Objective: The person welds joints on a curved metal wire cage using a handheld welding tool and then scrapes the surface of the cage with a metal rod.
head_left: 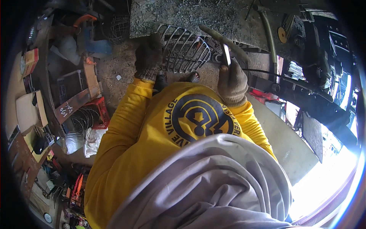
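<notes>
While the dark-gloved left hand (149,55) (closure too dark to tell) meets the silver curved-bar metal grille (187,49) beside the grimy grey bench (167,17), the beige-gloved right hand (232,81) grips a pale narrow tool (226,54). Apparent step: steadying the grille; next, ensure firm support.

Silvery grille (185,49), yellow sleeves (127,105)

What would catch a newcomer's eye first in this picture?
Probably the bright yellow sweatshirt across the middle, and the white glare at lower right. Toward the top, a curved metal grid shows beside the gloved left grip; right of it, the gloved right grip holds a pale-handled tool.
</notes>
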`<action>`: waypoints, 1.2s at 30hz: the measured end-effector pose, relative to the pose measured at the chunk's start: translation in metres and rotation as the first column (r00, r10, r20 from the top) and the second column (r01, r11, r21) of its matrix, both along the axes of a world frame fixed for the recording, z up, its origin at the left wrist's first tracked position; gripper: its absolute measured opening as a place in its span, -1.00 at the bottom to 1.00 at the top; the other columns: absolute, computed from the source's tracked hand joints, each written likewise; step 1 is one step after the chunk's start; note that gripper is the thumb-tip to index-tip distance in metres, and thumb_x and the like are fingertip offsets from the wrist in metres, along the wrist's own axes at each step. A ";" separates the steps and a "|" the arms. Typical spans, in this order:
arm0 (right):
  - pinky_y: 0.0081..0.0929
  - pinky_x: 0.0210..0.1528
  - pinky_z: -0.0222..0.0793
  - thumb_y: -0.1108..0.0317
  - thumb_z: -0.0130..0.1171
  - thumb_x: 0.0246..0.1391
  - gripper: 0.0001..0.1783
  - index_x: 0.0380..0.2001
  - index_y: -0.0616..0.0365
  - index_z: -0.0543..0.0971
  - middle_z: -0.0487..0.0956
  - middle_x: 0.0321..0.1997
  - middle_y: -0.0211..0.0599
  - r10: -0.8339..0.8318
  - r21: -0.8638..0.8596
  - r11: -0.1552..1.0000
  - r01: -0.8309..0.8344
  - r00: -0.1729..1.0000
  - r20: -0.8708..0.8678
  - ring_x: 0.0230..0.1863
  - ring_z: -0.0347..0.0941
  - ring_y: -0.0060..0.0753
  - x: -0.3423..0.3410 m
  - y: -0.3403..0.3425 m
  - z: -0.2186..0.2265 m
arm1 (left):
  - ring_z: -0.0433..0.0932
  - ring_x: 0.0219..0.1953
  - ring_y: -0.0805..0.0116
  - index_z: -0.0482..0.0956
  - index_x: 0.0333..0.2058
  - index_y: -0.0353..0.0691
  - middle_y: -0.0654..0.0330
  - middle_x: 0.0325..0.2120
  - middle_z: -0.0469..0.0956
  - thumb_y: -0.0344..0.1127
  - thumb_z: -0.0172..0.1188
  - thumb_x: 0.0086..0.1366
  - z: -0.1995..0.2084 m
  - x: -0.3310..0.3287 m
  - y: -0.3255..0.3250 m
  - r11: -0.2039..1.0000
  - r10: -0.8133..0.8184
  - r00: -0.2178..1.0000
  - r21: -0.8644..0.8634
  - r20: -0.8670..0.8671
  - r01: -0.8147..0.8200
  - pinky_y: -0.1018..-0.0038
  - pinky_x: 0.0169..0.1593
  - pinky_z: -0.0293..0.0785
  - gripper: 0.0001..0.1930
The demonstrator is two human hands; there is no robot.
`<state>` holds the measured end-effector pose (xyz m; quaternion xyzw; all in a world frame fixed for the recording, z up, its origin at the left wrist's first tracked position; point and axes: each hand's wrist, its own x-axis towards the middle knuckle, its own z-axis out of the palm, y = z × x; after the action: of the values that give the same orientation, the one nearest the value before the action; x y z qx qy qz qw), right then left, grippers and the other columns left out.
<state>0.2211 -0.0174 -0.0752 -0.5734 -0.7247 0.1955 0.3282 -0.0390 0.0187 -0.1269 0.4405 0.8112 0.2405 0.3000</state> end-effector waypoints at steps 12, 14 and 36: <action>-0.04 -0.31 0.49 0.26 0.18 0.18 -0.73 -0.08 0.11 0.56 0.61 -0.39 -0.02 -0.034 -0.032 0.999 0.040 0.987 0.157 -0.35 0.58 0.16 0.002 -0.009 -0.008 | 0.55 0.00 -0.22 0.60 -0.05 -0.28 -0.20 -0.08 0.59 0.29 -0.12 0.42 -0.010 -0.004 0.001 1.000 -0.028 1.000 -0.009 0.011 0.028 0.07 0.03 0.45 -0.33; -0.05 -0.32 0.49 0.26 0.19 0.18 -0.75 -0.12 0.12 0.55 0.60 -0.40 -0.02 -0.015 -0.022 1.000 0.018 0.993 0.118 -0.36 0.57 0.16 0.004 -0.009 -0.006 | 0.55 0.01 -0.22 0.60 -0.04 -0.28 -0.21 -0.08 0.59 0.28 -0.11 0.43 -0.005 -0.001 0.002 0.997 -0.049 0.998 -0.057 -0.033 0.047 0.08 0.04 0.45 -0.34; -0.17 -0.38 0.42 0.32 0.17 0.22 -0.84 -0.21 0.15 0.58 0.57 -0.45 -0.02 -0.090 -0.027 0.996 0.090 0.995 -0.032 -0.42 0.55 0.14 0.023 -0.024 -0.011 | 0.48 0.15 -0.13 0.52 0.10 -0.38 -0.21 0.08 0.52 0.19 -0.20 0.49 -0.002 -0.011 0.003 0.992 0.127 0.991 0.012 0.029 -0.127 0.15 0.19 0.33 -0.32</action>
<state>0.2439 -0.0415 -0.0866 -0.6063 -0.6902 0.1990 0.3412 -0.0498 0.0220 -0.1289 0.3864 0.8317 0.2707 0.2926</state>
